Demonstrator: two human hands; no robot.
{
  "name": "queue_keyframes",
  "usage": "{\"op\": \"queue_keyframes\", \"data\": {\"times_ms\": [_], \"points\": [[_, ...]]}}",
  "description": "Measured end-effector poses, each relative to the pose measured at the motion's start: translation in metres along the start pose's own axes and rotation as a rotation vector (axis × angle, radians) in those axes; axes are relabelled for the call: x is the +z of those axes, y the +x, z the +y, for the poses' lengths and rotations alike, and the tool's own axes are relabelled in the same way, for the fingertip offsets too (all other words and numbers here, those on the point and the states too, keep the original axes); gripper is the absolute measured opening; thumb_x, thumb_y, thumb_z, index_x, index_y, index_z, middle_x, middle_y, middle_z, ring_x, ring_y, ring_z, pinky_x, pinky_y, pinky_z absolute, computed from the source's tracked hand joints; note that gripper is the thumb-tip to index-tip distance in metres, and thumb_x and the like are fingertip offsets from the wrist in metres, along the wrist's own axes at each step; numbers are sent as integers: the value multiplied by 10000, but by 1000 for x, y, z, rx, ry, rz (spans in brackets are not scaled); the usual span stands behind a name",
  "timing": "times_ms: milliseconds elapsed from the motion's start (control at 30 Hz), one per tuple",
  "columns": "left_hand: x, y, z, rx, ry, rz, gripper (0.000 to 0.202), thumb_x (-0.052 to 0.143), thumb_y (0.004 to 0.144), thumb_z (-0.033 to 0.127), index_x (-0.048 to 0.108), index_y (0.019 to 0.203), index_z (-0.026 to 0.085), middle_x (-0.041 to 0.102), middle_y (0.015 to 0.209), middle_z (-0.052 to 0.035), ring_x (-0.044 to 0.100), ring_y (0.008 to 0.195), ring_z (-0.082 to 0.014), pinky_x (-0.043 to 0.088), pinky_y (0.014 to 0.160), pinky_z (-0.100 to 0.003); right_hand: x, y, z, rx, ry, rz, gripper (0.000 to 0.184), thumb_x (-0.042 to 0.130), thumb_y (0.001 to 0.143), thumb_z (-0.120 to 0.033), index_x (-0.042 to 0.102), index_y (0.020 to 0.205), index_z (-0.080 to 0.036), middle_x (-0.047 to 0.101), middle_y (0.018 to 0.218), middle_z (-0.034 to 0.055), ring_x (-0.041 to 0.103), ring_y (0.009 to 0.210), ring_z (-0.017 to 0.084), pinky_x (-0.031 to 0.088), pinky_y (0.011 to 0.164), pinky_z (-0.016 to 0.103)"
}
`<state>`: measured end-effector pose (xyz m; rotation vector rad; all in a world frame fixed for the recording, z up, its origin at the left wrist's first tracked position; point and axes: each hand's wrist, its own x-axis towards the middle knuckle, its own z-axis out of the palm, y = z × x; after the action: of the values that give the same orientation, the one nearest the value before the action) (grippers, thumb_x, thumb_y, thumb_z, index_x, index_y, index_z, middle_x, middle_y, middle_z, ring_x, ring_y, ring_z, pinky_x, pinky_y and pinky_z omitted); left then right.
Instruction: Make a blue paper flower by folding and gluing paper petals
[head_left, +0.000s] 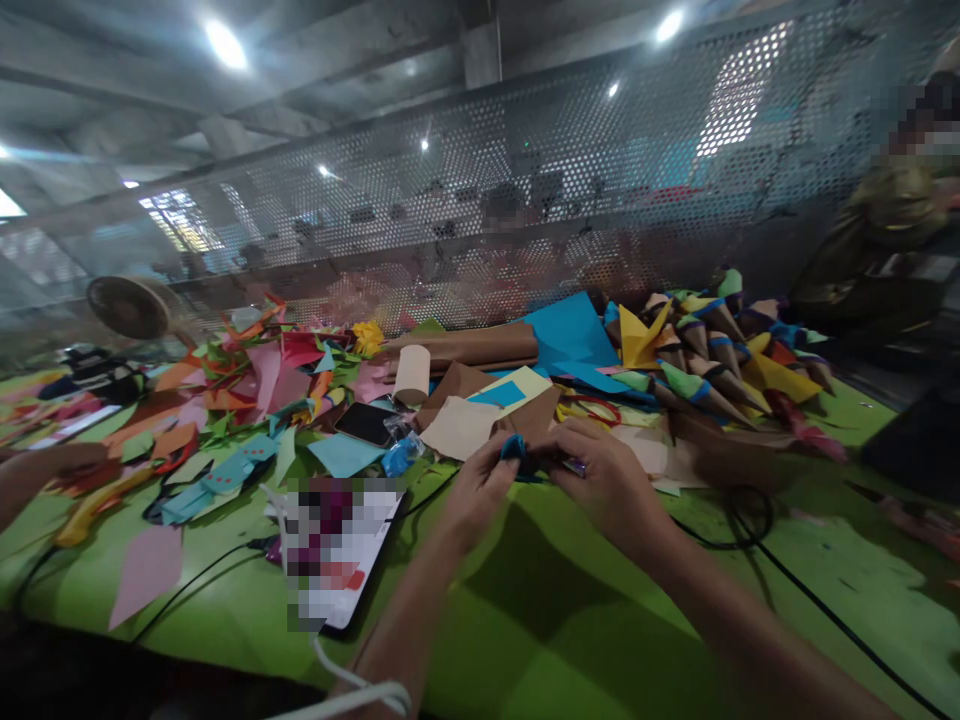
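Though pixelated past reading, white slab (377,530) near left hand (481,482) pinching blue piece (513,447); right hand (596,462), grip impossible to tell.

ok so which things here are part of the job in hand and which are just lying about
Probably the job:
- blue piece, pinched in the left hand, right hand close beside
- perhaps the blue sheet and paper cones, as related paperwork

Probably just about:
- phone
- fan
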<state>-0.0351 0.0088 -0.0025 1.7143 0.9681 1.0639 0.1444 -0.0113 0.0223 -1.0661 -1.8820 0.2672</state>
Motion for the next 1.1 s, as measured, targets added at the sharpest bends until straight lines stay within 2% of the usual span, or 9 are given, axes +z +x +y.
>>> {"op": "queue_keyframes", "data": {"times_ms": [200,300,433,600,733,867,967,1100], "points": [[0,1,7,29,-35,84,197,454,899,364,573,909,207,549,870,-15,499,814,-173,447,771,-277,-2,-1,-3,171,161,47,68,629,862,-231,680,904,-216,700,837,43,644,767,201,494,666,296],[1,1,7,59,-29,101,185,442,914,345,560,955,208,569,896,-19,529,860,-180,458,805,-281,-3,-1,-8,146,224,30,113,604,880,-234,699,940,-221,685,859,48,637,781,195,500,675,288],[2,1,5,132,87,40,192,453,909,273,576,1041,205,616,1016,-41,558,974,-202,450,885,-307,-2,-2,-10,62,224,29,233,606,866,-204,707,1071,-249,685,924,55,643,847,201,513,734,296],[3,0,5,167,295,23,252,521,836,199,583,1077,231,614,1037,-33,555,957,-208,437,862,-306,1,-5,-8,87,104,61,266,568,766,-116,714,944,-249,727,869,25,662,777,198,503,704,288],[3,-3,11,123,255,-10,263,580,860,286,569,1118,231,602,1041,-27,546,912,-194,431,834,-291,1,-5,-6,134,103,79,271,526,717,-108,701,881,-232,713,767,-5,632,663,170,467,625,254],[2,-4,13,85,198,-34,310,603,864,381,552,1129,228,577,1036,-25,527,922,-196,419,835,-290,3,-6,-4,164,169,52,269,521,694,-101,692,860,-228,709,751,-14,629,660,167,449,608,244],[0,-4,12,76,145,-50,323,610,862,427,540,1107,229,554,1007,-16,514,925,-194,413,827,-280,4,-7,-4,153,182,9,285,522,688,-92,694,861,-238,717,764,-16,633,673,170,449,620,247],[-3,-4,10,53,38,-83,466,576,850,597,533,1129,226,545,1000,-24,505,933,-207,416,839,-291,2,-6,-6,115,164,58,289,526,702,-89,691,884,-239,700,758,-16,609,653,159,439,610,241]]}}
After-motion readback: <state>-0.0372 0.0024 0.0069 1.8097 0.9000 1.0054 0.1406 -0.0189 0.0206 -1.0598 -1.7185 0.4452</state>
